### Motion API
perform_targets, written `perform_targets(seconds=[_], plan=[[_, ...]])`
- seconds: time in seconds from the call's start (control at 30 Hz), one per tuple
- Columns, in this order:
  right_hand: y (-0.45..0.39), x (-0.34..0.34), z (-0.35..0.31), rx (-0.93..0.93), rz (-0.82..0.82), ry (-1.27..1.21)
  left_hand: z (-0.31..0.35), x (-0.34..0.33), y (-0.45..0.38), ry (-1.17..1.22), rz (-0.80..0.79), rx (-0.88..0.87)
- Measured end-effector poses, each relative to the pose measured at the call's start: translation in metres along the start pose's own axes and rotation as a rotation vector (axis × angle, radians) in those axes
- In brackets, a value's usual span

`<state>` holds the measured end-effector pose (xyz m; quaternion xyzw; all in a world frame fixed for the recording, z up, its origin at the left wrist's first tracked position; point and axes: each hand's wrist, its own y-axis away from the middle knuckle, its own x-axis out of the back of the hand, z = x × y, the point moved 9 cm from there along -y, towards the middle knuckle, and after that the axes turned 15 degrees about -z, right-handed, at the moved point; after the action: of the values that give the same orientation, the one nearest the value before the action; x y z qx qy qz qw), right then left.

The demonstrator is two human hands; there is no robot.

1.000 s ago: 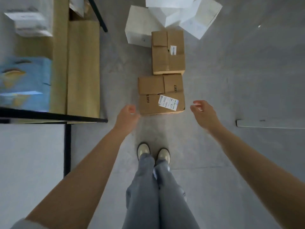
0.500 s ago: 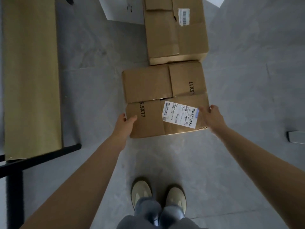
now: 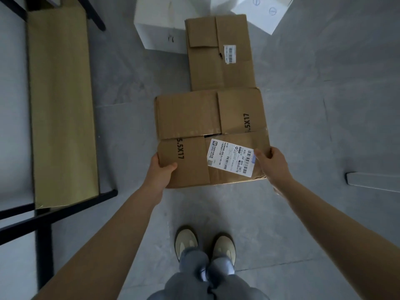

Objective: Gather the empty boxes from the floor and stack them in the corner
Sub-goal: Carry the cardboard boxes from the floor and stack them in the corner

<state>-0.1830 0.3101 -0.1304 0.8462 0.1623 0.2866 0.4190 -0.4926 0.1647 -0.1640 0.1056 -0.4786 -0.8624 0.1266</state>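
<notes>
Far left: tan board (image 3: pixel 62 109) lying on a black rack (image 3: pixel 43 221). Centre: near box (image 3: pixel 211 137), brown, flaps shut, white label (image 3: pixel 230 157) on top. Left hand (image 3: pixel 159 173) clamps its lower-left corner, thumb on top. Right hand (image 3: pixel 271 164) grips its lower-right edge, thumb over the label's end. Second brown box (image 3: pixel 219 53) sits just above it in frame; can't tell if touching. White boxes (image 3: pixel 160 24) at top. Shoes (image 3: pixel 204 245) bottom centre on grey floor (image 3: pixel 324 224).
</notes>
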Motion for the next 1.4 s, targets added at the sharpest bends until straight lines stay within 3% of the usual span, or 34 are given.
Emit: perform_targets(seconds=[0.43, 0.7, 1.03, 1.4], plan=[[0.297, 0.093, -0.173, 0.166, -0.024, 0.014, 0.175, 0.013, 0.321, 0.001, 0.08, -0.152], [0.463, 0.135, -0.246, 0.362, -0.057, 0.039, 0.239, 0.015, 0.5, 0.039, 0.123, -0.331], [0.523, 0.144, -0.278, 0.476, -0.045, 0.018, 0.257, 0.033, 0.59, 0.037, 0.237, -0.449], [0.501, 0.14, -0.354, 0.633, -0.279, 0.23, 0.225, 0.016, 0.622, 0.346, 0.477, -0.47]])
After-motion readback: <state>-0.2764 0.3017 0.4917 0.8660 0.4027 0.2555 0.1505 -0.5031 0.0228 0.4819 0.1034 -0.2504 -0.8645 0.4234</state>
